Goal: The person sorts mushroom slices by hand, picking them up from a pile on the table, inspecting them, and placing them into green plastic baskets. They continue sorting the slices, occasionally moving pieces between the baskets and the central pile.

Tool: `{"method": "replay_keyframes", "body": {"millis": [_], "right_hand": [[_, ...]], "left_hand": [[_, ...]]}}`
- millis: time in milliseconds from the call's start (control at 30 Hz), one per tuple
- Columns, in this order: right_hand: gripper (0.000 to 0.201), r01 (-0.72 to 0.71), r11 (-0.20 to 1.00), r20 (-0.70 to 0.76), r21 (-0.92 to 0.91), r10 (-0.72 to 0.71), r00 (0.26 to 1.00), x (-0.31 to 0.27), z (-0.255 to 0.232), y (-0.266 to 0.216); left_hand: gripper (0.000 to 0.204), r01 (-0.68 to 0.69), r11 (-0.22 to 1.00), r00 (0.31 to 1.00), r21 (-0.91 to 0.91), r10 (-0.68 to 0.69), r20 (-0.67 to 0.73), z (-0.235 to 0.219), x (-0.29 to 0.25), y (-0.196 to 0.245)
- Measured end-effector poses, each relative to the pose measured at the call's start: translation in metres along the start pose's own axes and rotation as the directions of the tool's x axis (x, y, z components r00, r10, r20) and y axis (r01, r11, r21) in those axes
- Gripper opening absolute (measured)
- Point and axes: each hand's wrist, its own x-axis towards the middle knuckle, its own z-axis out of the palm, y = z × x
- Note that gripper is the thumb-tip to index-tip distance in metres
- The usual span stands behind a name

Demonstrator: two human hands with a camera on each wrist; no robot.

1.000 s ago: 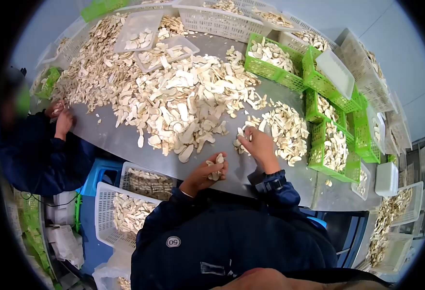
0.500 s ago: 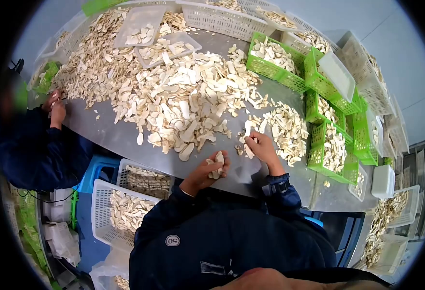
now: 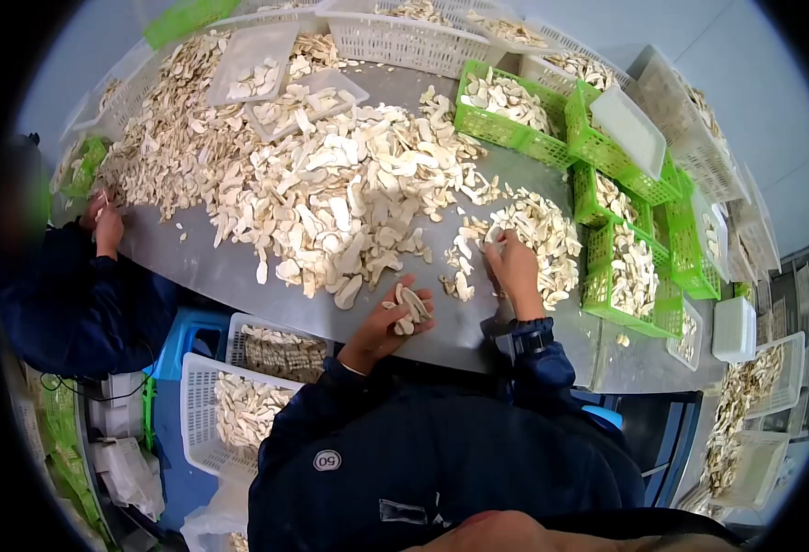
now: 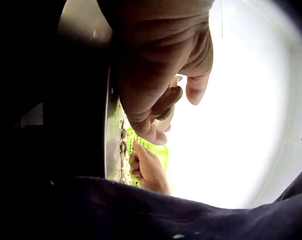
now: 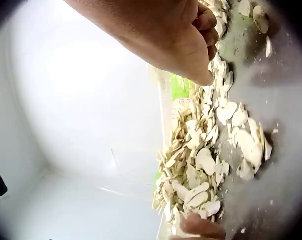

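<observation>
My left hand (image 3: 388,322) is palm up near the table's front edge, its fingers curled round several pale mushroom slices (image 3: 411,308). In the left wrist view, slices (image 4: 167,102) stick out between its thumb and fingers. My right hand (image 3: 518,271) is over the near-left side of a smaller mushroom pile (image 3: 552,241), pinching a pale slice (image 3: 492,236) at its fingertips. The right wrist view shows this hand (image 5: 178,42) with curled fingers; the slice is hidden there. A few loose slices (image 3: 460,262) lie left of it.
A large mushroom heap (image 3: 331,193) covers the steel table's (image 3: 308,313) middle and left. Green baskets (image 3: 639,285) of slices line the right side. White crates (image 3: 414,41) stand at the back; another crate (image 3: 197,405) is below the front edge. Another person's hands (image 3: 105,225) work at the left.
My right hand has moved away from me to the smaller pile, after touching the loose slices left of it. My left hand has loosened and turned up, showing more of its slices.
</observation>
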Motion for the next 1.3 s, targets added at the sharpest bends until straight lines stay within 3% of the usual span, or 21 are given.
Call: {"method": "replay_keyframes", "body": {"millis": [67,167,367,467,567,633,700,733,767,800,833,900,933,1033,1100,1133,1200,1300], "right_hand": [[0.036,-0.030,0.992,-0.051,-0.119,0.025,0.998,0.008,0.005,0.011],[0.035,-0.009,0.989,0.012,-0.148,0.010,1.000,0.013,0.012,0.022],[0.031,0.103,0.988,0.019,0.115,-0.106,0.994,0.009,0.014,0.034],[0.028,-0.199,0.858,0.352,0.473,0.023,0.936,-0.005,0.003,0.023],[0.026,-0.149,0.866,0.355,0.478,-0.035,0.934,-0.015,-0.007,0.019],[0.028,-0.131,0.804,0.289,0.580,-0.052,0.956,-0.017,-0.020,0.021],[0.026,-0.031,0.864,0.102,0.502,-0.024,0.995,-0.014,-0.043,0.026],[0.024,0.025,0.843,-0.108,0.538,0.039,0.993,-0.011,-0.047,0.034],[0.022,0.093,0.823,-0.307,0.561,0.102,0.946,-0.007,-0.050,0.041],[0.018,0.088,0.600,-0.336,0.795,0.314,0.888,-0.005,-0.056,0.050],[0.018,0.219,0.411,-0.406,0.885,0.452,0.794,-0.005,-0.070,0.047],[0.017,0.369,0.136,-0.366,0.919,0.640,0.676,-0.003,-0.093,0.043],[0.019,0.369,0.001,-0.286,0.929,0.634,0.719,-0.003,-0.088,0.060],[0.022,0.084,-0.482,0.128,0.872,0.390,0.912,-0.009,-0.059,0.077],[0.027,-0.144,-0.544,0.277,0.827,0.169,0.946,-0.021,-0.042,0.063],[0.037,-0.191,-0.604,0.332,0.774,0.130,0.934,-0.025,-0.030,0.056],[0.045,-0.300,-0.587,0.414,0.752,0.066,0.908,-0.034,-0.032,0.028],[0.056,-0.409,-0.579,0.472,0.705,-0.048,0.881,-0.037,-0.030,0.006]], "left_hand": [[0.056,-0.006,1.000,1.000,0.017,0.006,-0.013,-0.002,0.000,0.000],[0.057,-0.014,1.000,1.000,-0.021,0.013,-0.009,-0.005,0.000,-0.001],[0.058,-0.014,0.999,1.000,-0.052,0.015,0.011,-0.005,0.001,-0.002],[0.056,-0.026,0.999,1.000,-0.046,0.027,0.006,-0.009,-0.001,-0.002],[0.054,-0.008,0.999,1.000,-0.043,0.009,0.024,-0.011,0.001,-0.003],[0.050,-0.012,1.000,1.000,-0.016,0.012,0.012,-0.005,0.000,-0.001],[0.049,-0.005,0.999,1.000,-0.043,0.005,-0.006,-0.004,0.000,-0.002],[0.048,-0.005,1.000,1.000,-0.014,0.005,-0.018,-0.004,0.000,-0.001],[0.047,0.000,1.000,1.000,-0.010,0.000,-0.028,-0.003,-0.001,-0.001],[0.047,0.001,1.000,0.999,-0.006,-0.001,-0.041,-0.002,-0.001,-0.001],[0.047,0.002,1.000,0.998,-0.003,-0.002,-0.055,-0.003,-0.002,-0.001],[0.048,0.002,0.999,0.999,-0.039,-0.001,0.038,-0.013,0.000,-0.002],[0.048,0.009,0.999,0.998,-0.054,-0.006,0.055,-0.018,0.000,-0.002],[0.049,0.019,1.000,1.000,-0.024,-0.019,0.008,-0.012,-0.002,-0.001],[0.049,0.021,1.000,0.998,0.011,-0.020,-0.052,-0.007,-0.004,-0.001],[0.049,0.023,0.999,0.997,0.023,-0.021,-0.081,-0.006,-0.005,-0.002],[0.052,0.027,1.000,0.978,0.016,-0.023,-0.206,0.008,-0.005,0.001],[0.052,-0.087,0.996,0.993,0.023,0.088,-0.075,0.000,-0.001,-0.005]]}}
